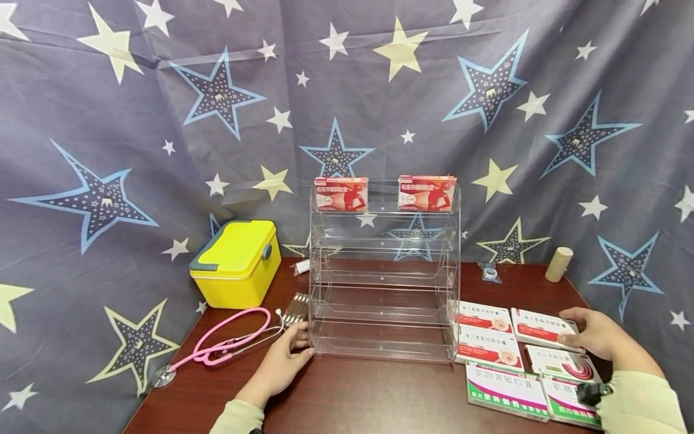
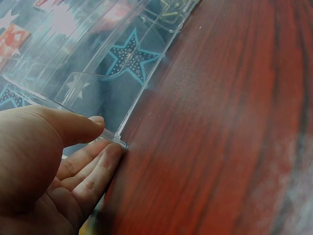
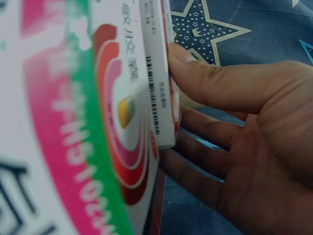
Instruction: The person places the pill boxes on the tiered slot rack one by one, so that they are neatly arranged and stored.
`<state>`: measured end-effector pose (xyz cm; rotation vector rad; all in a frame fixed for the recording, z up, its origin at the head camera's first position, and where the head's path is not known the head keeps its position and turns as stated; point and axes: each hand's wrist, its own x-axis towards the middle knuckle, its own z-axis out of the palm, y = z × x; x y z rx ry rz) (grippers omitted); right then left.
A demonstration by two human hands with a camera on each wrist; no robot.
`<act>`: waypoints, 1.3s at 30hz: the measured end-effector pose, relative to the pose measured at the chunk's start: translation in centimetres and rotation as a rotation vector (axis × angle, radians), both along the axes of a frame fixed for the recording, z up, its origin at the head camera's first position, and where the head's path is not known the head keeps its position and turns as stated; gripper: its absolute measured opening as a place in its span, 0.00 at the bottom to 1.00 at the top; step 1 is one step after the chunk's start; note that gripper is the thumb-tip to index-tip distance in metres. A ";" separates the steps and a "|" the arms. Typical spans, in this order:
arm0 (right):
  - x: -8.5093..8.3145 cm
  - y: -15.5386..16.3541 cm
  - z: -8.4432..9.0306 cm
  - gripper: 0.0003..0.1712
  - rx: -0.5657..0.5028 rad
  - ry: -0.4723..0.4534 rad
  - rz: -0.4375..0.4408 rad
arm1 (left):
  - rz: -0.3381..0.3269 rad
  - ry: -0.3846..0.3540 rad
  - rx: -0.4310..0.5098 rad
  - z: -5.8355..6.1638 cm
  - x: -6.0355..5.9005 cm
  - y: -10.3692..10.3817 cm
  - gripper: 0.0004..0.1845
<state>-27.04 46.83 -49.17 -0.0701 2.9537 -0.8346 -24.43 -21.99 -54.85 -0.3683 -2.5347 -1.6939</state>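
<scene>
Touching rack (image 1: 382, 283) edge, left hand (image 1: 284, 360)

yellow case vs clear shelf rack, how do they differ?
The yellow case is opaque, with a closed lid; the clear shelf rack is see-through and open at the front. The case is low and squat, while the rack stands taller, in tiers. Nothing touches the case; the left hand touches the rack's bottom left corner. Nothing sits on the case, but the rack's top tier holds two red boxes. Both stand on the wooden table.
</scene>
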 end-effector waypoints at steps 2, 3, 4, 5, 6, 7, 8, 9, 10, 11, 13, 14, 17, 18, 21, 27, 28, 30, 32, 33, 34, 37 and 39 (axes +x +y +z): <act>0.0 -0.1 0.0 0.46 -0.007 0.021 -0.017 | 0.001 -0.002 0.001 0.0 0.0 0.0 0.27; 0.0 -0.2 0.0 0.45 -0.013 0.029 -0.029 | 0.002 -0.003 0.003 -0.1 0.0 0.0 0.28; 0.1 -0.2 0.1 0.45 -0.016 0.035 -0.041 | 0.003 -0.004 0.003 -0.1 0.0 0.0 0.28; 0.0 -0.2 0.1 0.45 -0.020 0.038 -0.053 | 0.003 -0.004 0.004 -0.1 0.0 0.0 0.28; 0.0 -0.2 0.1 0.45 -0.025 0.039 -0.064 | 0.003 -0.003 0.003 -0.1 0.0 0.0 0.28; 0.0 -0.2 0.0 0.45 -0.023 0.042 -0.074 | 0.002 -0.003 0.003 -0.1 0.0 0.0 0.28; 0.0 -0.2 0.0 0.45 -0.026 0.041 -0.079 | 0.002 -0.002 0.003 -0.1 0.0 0.0 0.28; 0.0 -0.1 0.0 0.46 -0.028 0.039 -0.080 | 0.001 -0.002 0.005 -0.1 0.0 0.0 0.28; 0.1 0.0 -0.1 0.46 -0.029 0.042 -0.082 | 0.001 -0.003 0.005 -0.1 0.0 0.0 0.28; 0.1 0.0 -0.1 0.47 -0.033 0.045 -0.081 | 0.002 -0.003 0.004 -0.1 0.0 0.0 0.28; 0.1 0.1 -0.1 0.48 -0.031 0.054 -0.086 | 0.002 -0.006 0.004 -0.1 -0.1 0.0 0.28; 0.1 0.1 0.0 0.49 -0.030 0.055 -0.086 | 0.002 -0.006 0.005 -0.1 -0.1 0.0 0.28; 0.1 0.2 0.1 0.49 -0.016 0.060 -0.089 | 0.001 -0.005 0.005 -0.1 -0.1 0.0 0.28; 0.1 0.2 0.2 0.49 -0.008 0.058 -0.090 | 0.001 -0.004 0.006 -0.1 -0.1 0.0 0.28; 0.3 0.1 0.6 0.45 0.010 0.077 -0.094 | 0.001 -0.003 0.006 -0.1 0.0 0.0 0.28; 0.9 0.1 1.4 0.33 0.027 0.169 -0.092 | 0.002 -0.008 0.005 0.0 0.0 0.0 0.28; 1.0 0.1 1.4 0.31 0.034 0.186 -0.089 | 0.003 -0.007 0.005 0.0 0.0 0.0 0.28; 1.1 0.1 1.6 0.29 0.053 0.205 -0.092 | 0.005 -0.007 0.004 0.0 0.0 0.0 0.28; 1.1 0.1 1.7 0.29 0.065 0.203 -0.094 | 0.005 -0.007 0.005 0.1 0.0 0.0 0.28; 1.1 0.2 1.7 0.29 0.070 0.197 -0.097 | 0.005 -0.008 0.006 0.1 0.0 0.0 0.28; 1.2 0.2 1.8 0.29 0.074 0.188 -0.099 | 0.005 -0.010 0.006 0.1 0.0 0.0 0.28; 1.2 0.2 2.0 0.28 0.081 0.166 -0.101 | 0.005 -0.013 0.006 0.1 0.0 0.0 0.28; 1.3 0.2 2.0 0.25 0.084 0.172 -0.101 | 0.006 -0.014 0.004 0.1 0.0 0.0 0.28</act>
